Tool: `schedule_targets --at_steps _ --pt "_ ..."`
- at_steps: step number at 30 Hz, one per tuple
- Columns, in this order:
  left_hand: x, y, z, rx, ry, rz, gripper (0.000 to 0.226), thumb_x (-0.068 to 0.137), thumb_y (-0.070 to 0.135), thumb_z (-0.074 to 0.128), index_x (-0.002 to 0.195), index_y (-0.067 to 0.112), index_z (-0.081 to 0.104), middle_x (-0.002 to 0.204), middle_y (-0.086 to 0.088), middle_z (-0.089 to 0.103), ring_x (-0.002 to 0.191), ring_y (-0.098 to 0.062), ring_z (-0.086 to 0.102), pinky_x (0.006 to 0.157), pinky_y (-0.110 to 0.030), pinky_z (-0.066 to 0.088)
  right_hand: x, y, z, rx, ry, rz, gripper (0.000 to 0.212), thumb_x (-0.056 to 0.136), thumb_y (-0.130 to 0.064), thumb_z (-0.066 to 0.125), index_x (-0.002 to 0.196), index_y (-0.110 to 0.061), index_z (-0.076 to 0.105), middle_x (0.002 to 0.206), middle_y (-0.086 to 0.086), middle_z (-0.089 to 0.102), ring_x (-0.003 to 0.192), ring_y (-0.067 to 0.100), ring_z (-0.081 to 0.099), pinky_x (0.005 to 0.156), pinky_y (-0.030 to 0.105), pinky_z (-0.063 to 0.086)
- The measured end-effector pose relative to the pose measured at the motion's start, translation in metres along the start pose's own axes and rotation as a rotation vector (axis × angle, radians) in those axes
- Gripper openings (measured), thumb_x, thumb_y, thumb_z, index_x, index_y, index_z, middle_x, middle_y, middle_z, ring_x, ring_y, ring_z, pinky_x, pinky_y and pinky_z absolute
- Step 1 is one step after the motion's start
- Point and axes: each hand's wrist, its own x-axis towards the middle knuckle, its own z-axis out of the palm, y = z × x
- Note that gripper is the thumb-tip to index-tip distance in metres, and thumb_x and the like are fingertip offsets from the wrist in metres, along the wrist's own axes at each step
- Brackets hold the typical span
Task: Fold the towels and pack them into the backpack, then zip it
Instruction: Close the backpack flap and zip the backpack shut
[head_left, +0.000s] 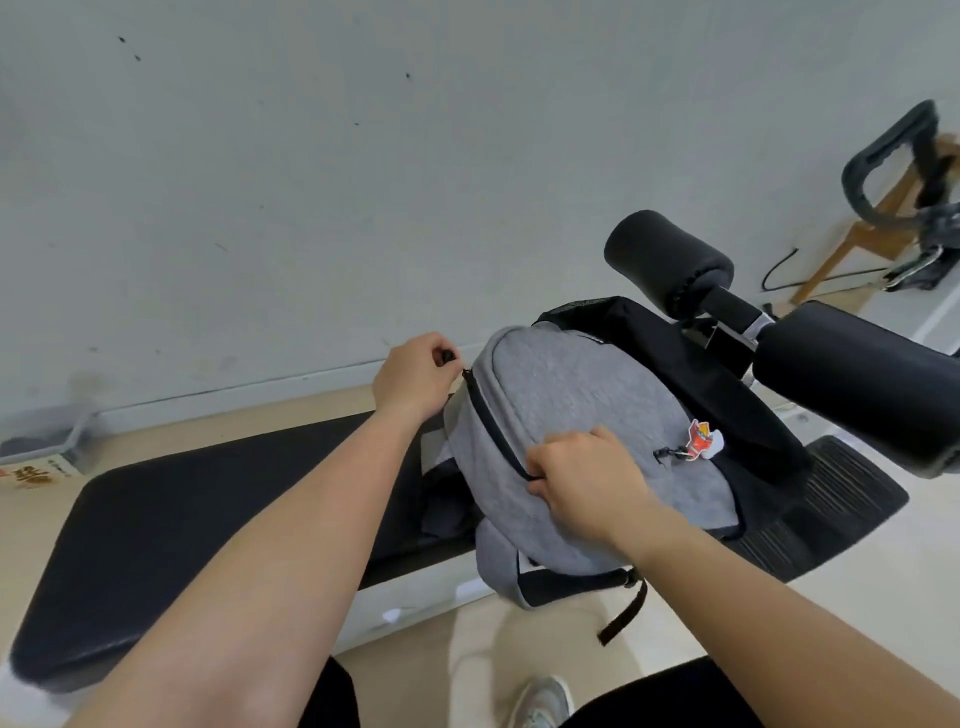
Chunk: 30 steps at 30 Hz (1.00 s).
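A grey backpack (571, 395) with black back and straps lies on a black padded bench (171, 519). Its black zipper (491, 421) runs along the left side of the grey panel and looks closed between my two hands. My left hand (415, 376) pinches a small black zipper pull at the zipper's upper end. My right hand (587, 480) grips the grey fabric at the zipper's lower end. A red and white charm (698, 439) hangs on the front of the backpack. A bit of white cloth (434, 449) shows under the backpack's left edge. No towels are visible outside.
Black foam rollers (670, 260) of the bench stand behind and to the right of the backpack. A wooden chair (878, 228) with black gear is at the far right. A grey tray (47, 434) sits on the floor by the wall at left. My shoe (543, 701) is below.
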Motion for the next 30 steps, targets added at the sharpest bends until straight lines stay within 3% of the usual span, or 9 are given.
schedule_targets --at_steps 3,6,8,13,17,21,25,27,30 --pt "0.008 -0.006 0.010 -0.052 -0.026 0.016 0.004 0.089 0.033 0.065 0.085 0.034 0.065 0.087 0.013 0.065 0.085 -0.015 0.062 0.071 -0.031 0.049 0.012 0.004 -0.026 0.051 -0.178 0.021 0.032 0.089 -0.051 0.059 0.078 -0.021 0.058 0.084 -0.002 0.062 0.082 0.025 0.062 0.068 0.033 0.047" --pt "0.012 -0.014 0.012 -0.127 -0.004 0.041 0.003 0.087 0.030 0.067 0.085 0.028 0.068 0.084 0.008 0.067 0.084 -0.016 0.062 0.075 -0.032 0.050 0.055 -0.006 -0.044 0.106 0.014 0.091 0.041 0.089 -0.062 0.051 0.083 -0.023 0.060 0.089 -0.001 0.066 0.086 0.024 0.062 0.069 0.034 0.050" --pt "0.014 -0.018 0.011 -0.138 0.003 0.051 0.003 0.085 0.030 0.068 0.083 0.029 0.068 0.084 0.008 0.068 0.083 -0.015 0.063 0.077 -0.034 0.051 0.085 -0.019 -0.041 0.061 0.095 0.120 0.039 0.090 -0.060 0.050 0.086 -0.022 0.059 0.093 0.001 0.067 0.086 0.025 0.063 0.065 0.033 0.047" --pt "0.028 -0.029 0.006 -0.139 -0.022 0.031 0.005 0.083 0.031 0.069 0.079 0.032 0.067 0.084 0.010 0.068 0.083 -0.012 0.063 0.076 -0.036 0.054 0.112 -0.030 -0.010 -0.054 0.116 0.080 0.022 0.096 -0.037 0.054 0.092 -0.018 0.063 0.093 0.007 0.068 0.085 0.027 0.064 0.065 0.032 0.035" --pt "0.053 -0.028 0.020 -0.237 0.018 -0.072 0.016 0.079 0.026 0.074 0.070 0.035 0.065 0.078 0.009 0.068 0.079 -0.011 0.064 0.080 -0.036 0.055 0.098 -0.004 -0.004 0.130 0.068 -0.041 0.024 0.091 -0.044 0.060 0.075 -0.025 0.056 0.080 0.000 0.066 0.082 0.024 0.062 0.068 0.032 0.040" --pt "0.079 -0.029 0.042 -0.284 -0.071 -0.093 0.020 0.078 0.023 0.077 0.066 0.034 0.066 0.071 0.012 0.066 0.078 -0.013 0.066 0.083 -0.038 0.056 0.085 0.008 -0.009 0.114 -0.070 -0.082 0.035 0.087 -0.052 0.060 0.072 -0.021 0.057 0.074 -0.006 0.064 0.075 0.016 0.057 0.067 0.032 0.046" --pt "0.089 -0.038 0.053 -0.366 -0.089 -0.103 0.017 0.077 0.018 0.076 0.068 0.030 0.067 0.074 0.000 0.073 0.081 -0.018 0.070 0.082 -0.036 0.056 0.121 0.003 -0.020 0.114 0.256 -0.008 0.035 0.081 -0.062 0.055 0.083 -0.028 0.062 0.085 -0.007 0.062 0.087 0.018 0.058 0.072 0.033 0.047" --pt "0.089 -0.044 0.054 -0.395 -0.094 -0.085 0.014 0.078 0.017 0.074 0.071 0.028 0.068 0.072 0.001 0.073 0.081 -0.017 0.071 0.078 -0.031 0.054 0.151 -0.004 -0.019 -0.010 0.202 0.070 0.042 0.081 -0.064 0.053 0.095 -0.026 0.067 0.097 -0.001 0.063 0.098 0.023 0.057 0.079 0.036 0.040" --pt "0.096 -0.053 0.051 -0.412 -0.120 -0.052 0.009 0.079 0.018 0.074 0.077 0.026 0.070 0.071 0.004 0.074 0.079 -0.011 0.071 0.073 -0.026 0.050 0.177 -0.009 -0.006 -0.140 0.075 0.112 0.027 0.086 -0.047 0.055 0.092 -0.026 0.070 0.100 0.001 0.067 0.100 0.026 0.060 0.081 0.036 0.039"
